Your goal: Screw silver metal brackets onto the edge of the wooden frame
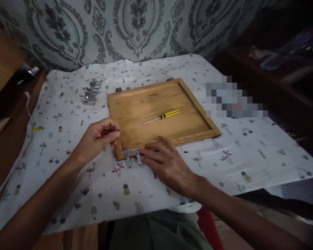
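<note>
Head view: small metal brackets (132, 155) sit at the near left corner of a wooden panel (151, 100) on the bench (250, 156). Right hand (169, 163) lies flat, grip spread, fingertips touching them. Left hand (99, 137), grip pinched together, is just beside the corner. A screwdriver (163, 116) rests on the panel.

**Honey Wood on a White Printed Cloth**

The wooden panel (146, 104) is seen in a warm honey-brown, streaked with darker grain. The screwdriver (161, 116) lying on it is marked by a yellow handle striped in black and a pale silver shaft. The two small brackets (132, 155) are shown in bright silver-grey, as is the heap of metal hardware (91, 92). The tablecloth (67, 180) is printed white, scattered with small pink flamingos, pineapples and dark palm sprigs. The wall fabric (135, 27) is patterned with dark grey damask medallions on pale grey.
</note>
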Demonstrator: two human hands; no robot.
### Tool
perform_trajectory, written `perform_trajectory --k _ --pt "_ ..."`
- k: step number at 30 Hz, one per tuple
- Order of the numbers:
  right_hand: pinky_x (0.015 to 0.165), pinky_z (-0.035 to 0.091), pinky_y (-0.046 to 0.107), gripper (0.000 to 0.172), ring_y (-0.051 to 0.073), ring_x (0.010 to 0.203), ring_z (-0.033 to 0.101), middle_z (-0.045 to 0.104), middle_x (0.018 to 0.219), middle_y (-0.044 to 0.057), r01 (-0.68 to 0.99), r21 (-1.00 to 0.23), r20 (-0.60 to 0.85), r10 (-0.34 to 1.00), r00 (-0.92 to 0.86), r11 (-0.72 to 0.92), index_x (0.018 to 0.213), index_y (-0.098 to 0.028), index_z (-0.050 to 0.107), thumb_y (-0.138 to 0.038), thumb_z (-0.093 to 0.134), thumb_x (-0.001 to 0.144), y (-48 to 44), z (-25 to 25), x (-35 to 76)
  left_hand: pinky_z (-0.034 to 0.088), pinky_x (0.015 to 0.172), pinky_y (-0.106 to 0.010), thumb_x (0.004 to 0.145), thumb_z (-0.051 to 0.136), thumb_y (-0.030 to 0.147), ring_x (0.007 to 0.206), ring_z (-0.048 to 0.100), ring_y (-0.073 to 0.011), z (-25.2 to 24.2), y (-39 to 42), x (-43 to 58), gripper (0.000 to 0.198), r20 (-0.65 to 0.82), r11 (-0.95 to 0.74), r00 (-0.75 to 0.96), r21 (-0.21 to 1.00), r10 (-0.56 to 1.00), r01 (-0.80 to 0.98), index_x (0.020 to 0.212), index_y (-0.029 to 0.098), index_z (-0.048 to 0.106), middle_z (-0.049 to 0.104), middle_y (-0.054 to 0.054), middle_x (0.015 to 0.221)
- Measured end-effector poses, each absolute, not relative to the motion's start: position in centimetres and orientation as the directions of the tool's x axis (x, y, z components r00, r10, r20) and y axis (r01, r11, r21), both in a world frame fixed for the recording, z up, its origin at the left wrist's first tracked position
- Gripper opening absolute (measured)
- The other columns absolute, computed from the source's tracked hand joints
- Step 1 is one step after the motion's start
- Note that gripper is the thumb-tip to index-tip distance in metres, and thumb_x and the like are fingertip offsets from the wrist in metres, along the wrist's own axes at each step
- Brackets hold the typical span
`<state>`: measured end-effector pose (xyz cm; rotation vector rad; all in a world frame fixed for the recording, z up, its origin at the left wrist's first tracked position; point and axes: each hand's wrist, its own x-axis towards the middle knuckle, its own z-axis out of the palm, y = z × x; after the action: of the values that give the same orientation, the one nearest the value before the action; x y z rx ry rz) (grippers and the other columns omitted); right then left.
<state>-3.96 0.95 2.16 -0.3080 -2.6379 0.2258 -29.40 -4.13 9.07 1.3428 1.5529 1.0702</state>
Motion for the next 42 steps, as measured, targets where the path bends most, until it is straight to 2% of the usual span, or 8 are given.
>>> perform_trajectory --k 5,8,11,17,21,26,35,42 --pt "0.114 0.033 0.057 0.032 0.026 0.116 0.059 0.076 0.125 0.003 0.164 -0.209 0.454 0.244 -0.857 0.964 0.117 -0.019 0.069 -0.005 0.061 0.089 0.9 2.1 -4.0 0.050 0.051 -0.020 0.075 0.073 0.028 0.050 0.059 -0.0095 9.3 -4.0 -28.4 0.019 -0.119 0.139 -0.089 0.950 0.989 0.279 0.086 0.018 0.061 0.066 0.004 0.062" --pt "0.114 0.034 0.057 0.035 0.026 0.115 0.060 0.075 0.126 0.003 0.161 -0.207 0.457 0.241 -0.856 0.965 0.116 -0.019 0.069 -0.003 0.064 0.086 0.9 2.1 -4.0 0.048 0.048 -0.018 0.075 0.074 0.028 0.048 0.060 -0.0088 9.5 -3.9 -27.9 0.020 -0.150 0.162 -0.063 0.947 0.987 0.278 0.078 0.018 0.057 0.065 0.005 0.060" --pt "0.113 0.035 0.057 0.036 0.026 0.114 0.060 0.076 0.125 0.003 0.157 -0.208 0.469 0.239 -0.850 0.966 0.115 -0.019 0.069 -0.002 0.065 0.084 0.9 2.1 -4.0 0.047 0.049 -0.016 0.077 0.072 0.026 0.049 0.060 -0.0076 9.5 -3.7 -27.8 0.015 -0.143 0.140 -0.016 0.936 0.990 0.322 0.072 0.016 0.062 0.063 0.004 0.057" --pt "0.115 0.034 0.055 0.034 0.025 0.115 0.060 0.075 0.127 0.001 0.170 -0.195 0.460 0.244 -0.854 0.966 0.115 -0.023 0.069 -0.003 0.061 0.088 1.0 2.2 -4.0 0.051 0.052 -0.020 0.078 0.068 0.032 0.052 0.063 -0.0114 9.1 -3.4 -28.1 0.017 -0.226 0.179 0.092 0.915 0.970 0.362 0.080 0.015 0.069 0.070 0.000 0.062" --pt "0.114 0.033 0.055 0.036 0.025 0.114 0.059 0.075 0.126 0.002 0.161 -0.193 0.466 0.235 -0.853 0.968 0.115 -0.020 0.069 -0.002 0.063 0.085 1.0 2.1 -3.9 0.048 0.057 -0.021 0.081 0.064 0.031 0.059 0.063 -0.0117 8.5 -3.0 -28.2 0.016 -0.157 0.081 0.123 0.877 0.980 0.474 0.081 0.016 0.069 0.070 0.000 0.068" --pt "0.115 0.031 0.054 0.035 0.024 0.116 0.059 0.074 0.129 0.001 0.178 -0.189 0.444 0.246 -0.862 0.966 0.117 -0.023 0.068 -0.003 0.061 0.089 0.9 2.1 -3.9 0.043 0.062 -0.023 0.085 0.058 0.029 0.064 0.060 -0.0124 7.9 -2.1 -28.3 0.018 -0.118 -0.026 0.174 0.752 0.978 0.658 0.077 0.016 0.067 0.068 0.000 0.071" --pt "0.112 0.035 0.054 0.032 0.025 0.114 0.060 0.075 0.127 0.002 0.177 -0.178 0.463 0.241 -0.853 0.968 0.116 -0.021 0.068 -0.005 0.062 0.089 0.9 2.4 -4.1 0.041 0.063 -0.024 0.087 0.058 0.036 0.066 0.059 -0.0134 7.7 -1.5 -28.0 0.024 -0.202 -0.020 0.267 0.763 0.942 0.646 0.081 0.015 0.068 0.067 -0.001 0.072" --pt "0.112 0.037 0.056 0.029 0.025 0.113 0.061 0.075 0.127 0.002 0.179 -0.181 0.467 0.245 -0.850 0.967 0.115 -0.020 0.069 -0.005 0.059 0.092 0.8 2.5 -4.2 0.042 0.064 -0.023 0.087 0.059 0.029 0.066 0.058 -0.0123 7.7 -1.2 -28.1 0.016 -0.258 -0.030 0.338 0.753 0.905 0.658 0.083 0.016 0.067 0.067 0.001 0.071"
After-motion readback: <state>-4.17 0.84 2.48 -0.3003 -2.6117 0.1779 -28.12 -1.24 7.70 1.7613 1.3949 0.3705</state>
